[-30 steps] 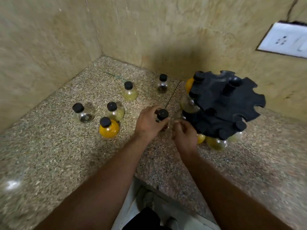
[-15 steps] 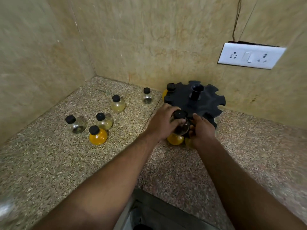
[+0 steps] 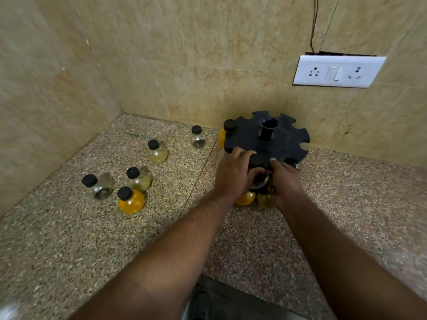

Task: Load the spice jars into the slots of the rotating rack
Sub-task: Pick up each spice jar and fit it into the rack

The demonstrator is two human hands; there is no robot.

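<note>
The black rotating rack [image 3: 284, 144] stands on the speckled counter near the back wall, with notched slots around its rim. My left hand [image 3: 233, 174] and my right hand [image 3: 286, 183] both grip a clear jar [image 3: 260, 180] with a black cap at the rack's near edge, its neck in a front slot. Below my hands hang an orange jar [image 3: 245, 199] and a pale yellow jar [image 3: 265, 200]. Another capped jar [image 3: 228, 125] sits in a slot at the rack's left. Several loose jars stand to the left: an orange one [image 3: 130, 200], a clear one [image 3: 98, 187], and pale ones [image 3: 138, 179] [image 3: 157, 151] [image 3: 197, 137].
Tiled walls close the corner at the left and back. A white socket plate [image 3: 335, 71] hangs on the back wall above the rack, a wire running up from it. The counter's front edge [image 3: 242, 294] lies just below my forearms.
My left hand lifted the clear jar from the counter and carried it right to the rack. My right hand joined it there. The jar now sits at the rack's front slot.
</note>
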